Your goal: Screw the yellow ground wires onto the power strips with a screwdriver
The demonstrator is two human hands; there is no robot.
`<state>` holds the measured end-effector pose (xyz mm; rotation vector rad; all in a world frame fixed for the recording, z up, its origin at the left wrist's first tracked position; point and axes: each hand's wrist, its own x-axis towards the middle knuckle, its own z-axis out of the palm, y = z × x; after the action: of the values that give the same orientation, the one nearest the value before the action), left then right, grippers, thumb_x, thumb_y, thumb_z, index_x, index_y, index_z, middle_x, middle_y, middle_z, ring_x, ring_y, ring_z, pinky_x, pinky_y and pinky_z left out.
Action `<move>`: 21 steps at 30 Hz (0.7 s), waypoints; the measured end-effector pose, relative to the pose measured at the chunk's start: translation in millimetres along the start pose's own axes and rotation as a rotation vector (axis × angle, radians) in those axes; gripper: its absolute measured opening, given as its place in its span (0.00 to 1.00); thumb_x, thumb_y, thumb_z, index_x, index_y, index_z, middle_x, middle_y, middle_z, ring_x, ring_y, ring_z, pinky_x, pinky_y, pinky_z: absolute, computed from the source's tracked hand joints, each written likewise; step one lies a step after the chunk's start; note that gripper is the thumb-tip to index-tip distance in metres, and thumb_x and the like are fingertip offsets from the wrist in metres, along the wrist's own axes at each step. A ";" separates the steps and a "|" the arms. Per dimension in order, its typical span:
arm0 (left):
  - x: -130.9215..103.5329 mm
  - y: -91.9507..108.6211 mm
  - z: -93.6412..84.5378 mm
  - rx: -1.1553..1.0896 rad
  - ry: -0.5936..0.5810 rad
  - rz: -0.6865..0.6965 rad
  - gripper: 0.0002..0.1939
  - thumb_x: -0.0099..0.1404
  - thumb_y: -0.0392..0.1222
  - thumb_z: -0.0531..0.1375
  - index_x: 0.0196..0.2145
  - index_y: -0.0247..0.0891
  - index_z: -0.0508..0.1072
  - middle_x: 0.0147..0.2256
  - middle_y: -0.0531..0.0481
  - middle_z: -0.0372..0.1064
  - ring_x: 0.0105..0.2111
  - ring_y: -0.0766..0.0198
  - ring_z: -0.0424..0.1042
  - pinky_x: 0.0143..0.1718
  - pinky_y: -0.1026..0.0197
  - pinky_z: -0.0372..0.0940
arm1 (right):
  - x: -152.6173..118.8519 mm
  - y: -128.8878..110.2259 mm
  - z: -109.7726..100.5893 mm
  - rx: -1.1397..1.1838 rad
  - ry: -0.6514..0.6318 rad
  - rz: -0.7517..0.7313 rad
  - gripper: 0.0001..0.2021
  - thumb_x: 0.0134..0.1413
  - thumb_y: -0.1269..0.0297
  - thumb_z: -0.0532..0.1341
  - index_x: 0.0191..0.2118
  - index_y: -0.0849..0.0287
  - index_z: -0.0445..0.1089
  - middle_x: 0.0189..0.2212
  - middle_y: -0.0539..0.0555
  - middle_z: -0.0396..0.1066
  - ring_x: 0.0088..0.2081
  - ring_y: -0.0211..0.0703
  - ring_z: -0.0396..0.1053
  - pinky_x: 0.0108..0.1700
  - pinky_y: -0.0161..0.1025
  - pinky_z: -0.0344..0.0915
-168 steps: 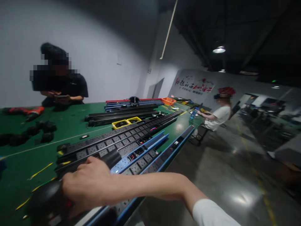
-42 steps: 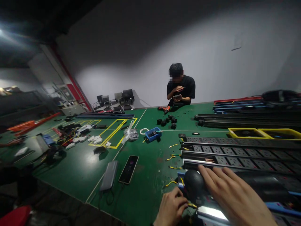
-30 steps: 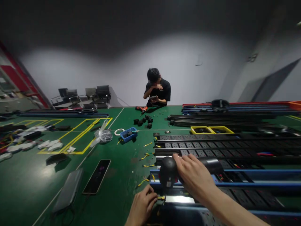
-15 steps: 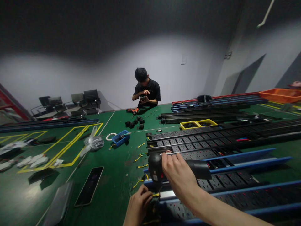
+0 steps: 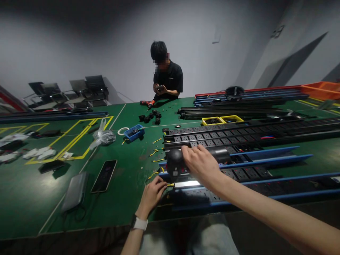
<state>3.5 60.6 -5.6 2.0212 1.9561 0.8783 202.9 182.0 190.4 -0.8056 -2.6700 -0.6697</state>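
My right hand (image 5: 200, 161) is wrapped around a black cordless screwdriver (image 5: 176, 163), held over the ends of the power strips. The tool's tip is hidden below its head. Fingers of my left hand (image 5: 153, 194) pinch a short yellow wire (image 5: 170, 185) at the end of a blue-edged power strip (image 5: 191, 194). Farther back lie more black power strips (image 5: 196, 137), with yellow wire leads (image 5: 156, 141) sticking out of their left ends. Some blue rails (image 5: 268, 151) rest among them.
A phone (image 5: 104, 176) and a grey power bank (image 5: 75, 191) lie to the left. Beyond them are a plastic bag (image 5: 103, 136), a blue tray (image 5: 134, 132) and yellow trays (image 5: 223, 120). Across the green table, a person (image 5: 168, 79) holds a device near an orange drill (image 5: 150, 103).
My view has tilted down, showing my watch and the table's front edge. Both hands stay at the strip's end with tool and wire. The person opposite has lowered a hand to the device.
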 end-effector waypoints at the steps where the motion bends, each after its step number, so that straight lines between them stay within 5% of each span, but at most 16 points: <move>1: 0.2 0.6 -0.8 -0.004 -0.003 0.001 0.11 0.72 0.43 0.56 0.44 0.42 0.79 0.41 0.47 0.71 0.37 0.65 0.75 0.41 0.64 0.70 | 1.0 -1.5 -1.0 -0.024 -0.058 0.079 0.12 0.51 0.77 0.59 0.43 0.65 0.66 0.29 0.55 0.75 0.32 0.44 0.73 0.41 0.41 0.57; 5: 0.6 1.2 -2.7 -0.013 0.006 0.009 0.11 0.72 0.42 0.56 0.44 0.42 0.79 0.41 0.47 0.71 0.38 0.65 0.74 0.41 0.64 0.70 | 3.1 3.7 -1.0 -0.030 -0.118 0.143 0.13 0.46 0.76 0.62 0.40 0.67 0.66 0.26 0.57 0.74 0.28 0.48 0.72 0.35 0.42 0.54; 9: 0.0 -0.8 -1.8 -0.027 0.009 0.015 0.11 0.72 0.42 0.56 0.44 0.42 0.79 0.41 0.47 0.71 0.38 0.65 0.74 0.41 0.64 0.69 | -2.3 17.1 2.3 0.005 -0.101 -0.049 0.12 0.50 0.75 0.60 0.43 0.65 0.66 0.35 0.55 0.75 0.36 0.46 0.73 0.40 0.42 0.57; 14: -1.2 -3.8 0.9 -0.032 0.006 0.007 0.11 0.73 0.43 0.56 0.44 0.42 0.79 0.41 0.47 0.71 0.39 0.65 0.74 0.42 0.63 0.69 | -4.2 28.0 8.1 0.065 0.246 -0.413 0.08 0.60 0.72 0.55 0.44 0.63 0.67 0.36 0.53 0.76 0.35 0.43 0.71 0.42 0.41 0.57; 21: -1.4 -1.7 -1.3 -0.032 -0.007 -0.015 0.11 0.73 0.44 0.56 0.44 0.43 0.79 0.42 0.48 0.71 0.39 0.64 0.74 0.42 0.62 0.69 | 1.5 35.4 23.6 0.120 0.444 -0.473 0.13 0.62 0.76 0.51 0.50 0.66 0.65 0.43 0.58 0.76 0.40 0.40 0.72 0.46 0.40 0.62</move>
<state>1.5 59.1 -5.8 1.9869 1.9378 0.8921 219.2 220.7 183.1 0.0257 -2.4538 -0.6843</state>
